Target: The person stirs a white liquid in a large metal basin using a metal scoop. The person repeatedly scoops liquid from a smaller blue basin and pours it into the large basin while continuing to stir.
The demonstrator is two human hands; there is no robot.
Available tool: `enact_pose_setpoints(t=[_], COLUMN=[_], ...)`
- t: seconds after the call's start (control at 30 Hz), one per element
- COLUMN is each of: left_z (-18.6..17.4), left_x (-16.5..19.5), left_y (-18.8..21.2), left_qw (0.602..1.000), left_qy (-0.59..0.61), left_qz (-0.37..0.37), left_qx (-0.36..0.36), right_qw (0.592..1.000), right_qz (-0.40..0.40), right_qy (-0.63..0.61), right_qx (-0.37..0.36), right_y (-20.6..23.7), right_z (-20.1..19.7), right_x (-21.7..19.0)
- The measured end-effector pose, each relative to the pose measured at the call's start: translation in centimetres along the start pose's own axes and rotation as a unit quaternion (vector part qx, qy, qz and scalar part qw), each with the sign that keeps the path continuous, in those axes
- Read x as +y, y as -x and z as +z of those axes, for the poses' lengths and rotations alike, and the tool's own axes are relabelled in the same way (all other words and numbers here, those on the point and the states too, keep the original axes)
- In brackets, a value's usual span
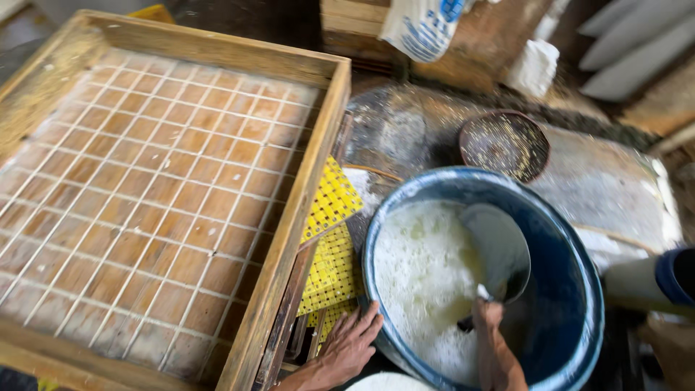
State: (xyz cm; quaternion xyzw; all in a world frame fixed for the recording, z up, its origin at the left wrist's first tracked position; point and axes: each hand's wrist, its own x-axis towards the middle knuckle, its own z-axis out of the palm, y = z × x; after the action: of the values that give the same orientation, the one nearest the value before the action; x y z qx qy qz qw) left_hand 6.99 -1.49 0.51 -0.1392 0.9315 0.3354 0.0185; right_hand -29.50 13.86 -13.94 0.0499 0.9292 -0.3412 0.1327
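So the right hand (491,318) is down inside a big round blue plastic tub (579,289), fingers wrapped tight around the handle of a wide, shallow ladle-type scoop (499,250) that's coated in white. The scoop sits just over the surface of the frothy, lumpy white liquid (420,275) that fills the left part of the tub, tilted with its bowl facing up and back. The left hand (351,344) is resting flat on the outside of the tub's near-left rim, fingers spread and loose, not gripping anything, just pressed against the edge. Right next to that hand there's a stack of yellow woven plastic mesh mats (329,232), kind of a basket-weave texture, wedged between the tub and a big shallow wooden tray (289,217). The tray has thick rough plank sides and a floor that's scored into a grid of small squares, with pale residue in the grooves so the lines show up whitish against the reddish-brown wood. Behind the tub there's a round dark sieve-looking dish (504,143) speckled with little yellowish bits, sitting on a grey, dusty, wet-looking surface. Further back a white printed sack (420,25) hangs over some wooden boards.
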Motion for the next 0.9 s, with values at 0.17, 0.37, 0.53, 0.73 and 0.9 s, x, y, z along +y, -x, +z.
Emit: enact_pose_setpoints(t=[0.17,0.37,0.53,0.73,0.9], left_z=[0.7,3.1,3.0,0.2,0.0], left_x=[-1.3,-3.5,-3.2,-1.1,-1.1], left_y=[-0.4,-1.1,-2.1,-0.6,3.8], left_qw=[0.999,0.998,0.996,0.998,0.988], left_qy=[0.021,0.008,0.006,0.056,0.131], left_qz=[-0.027,-0.044,-0.061,-0.023,0.006], left_qx=[-0.032,-0.050,-0.070,-0.035,-0.086], right_qw=[0.889,0.640,0.637,0.638,0.631], right_qz=[0.193,0.415,0.444,0.352,0.460], right_qy=[-0.135,-0.359,-0.350,-0.316,-0.348], right_qx=[-0.392,-0.538,-0.524,-0.607,-0.518], right_y=[1.1,3.7,6.2,8.4,11.6], right_z=[5.9,8.2,4.9,-0.2,-6.5], right_x=[1.2,-2.9,-6.7,-6.9,-3.4])
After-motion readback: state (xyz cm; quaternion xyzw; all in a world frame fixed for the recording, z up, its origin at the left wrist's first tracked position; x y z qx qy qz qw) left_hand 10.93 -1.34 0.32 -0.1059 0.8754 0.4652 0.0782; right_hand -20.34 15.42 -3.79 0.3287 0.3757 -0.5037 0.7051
